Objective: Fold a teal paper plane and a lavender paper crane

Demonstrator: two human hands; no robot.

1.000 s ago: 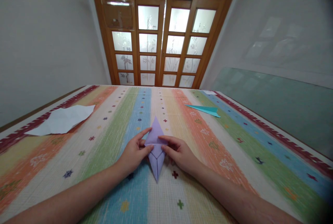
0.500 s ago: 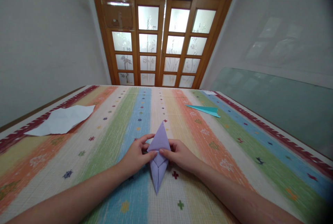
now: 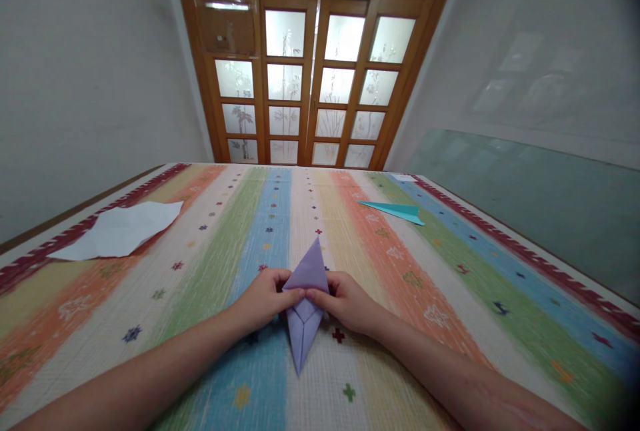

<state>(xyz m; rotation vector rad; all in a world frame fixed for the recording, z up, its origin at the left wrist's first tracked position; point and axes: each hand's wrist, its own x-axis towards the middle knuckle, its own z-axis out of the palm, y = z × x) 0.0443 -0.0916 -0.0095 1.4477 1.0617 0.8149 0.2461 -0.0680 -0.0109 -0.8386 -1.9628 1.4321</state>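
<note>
A purple folded paper [image 3: 304, 329], shaped like a long diamond with a crease down its lower half, is held between my two hands over the striped tablecloth. My left hand [image 3: 270, 296] grips its left edge, thumb lying on top near the middle. On the opposite edge my right hand [image 3: 345, 299] does the same, and the two thumb tips almost meet at the paper's centre. The other fingers are curled behind or beneath the paper, partly hidden.
A creased white sheet [image 3: 123, 231] lies at the left of the striped tablecloth [image 3: 210, 271]. Toward the back right rests a turquoise paper plane [image 3: 394, 211]. Beyond the table's far edge stand wooden doors [image 3: 311, 84] with glass panes.
The purple paper has tilted slightly, its top point shifting right and its lower point left. The fingers of my left hand have curled in closer behind it.
</note>
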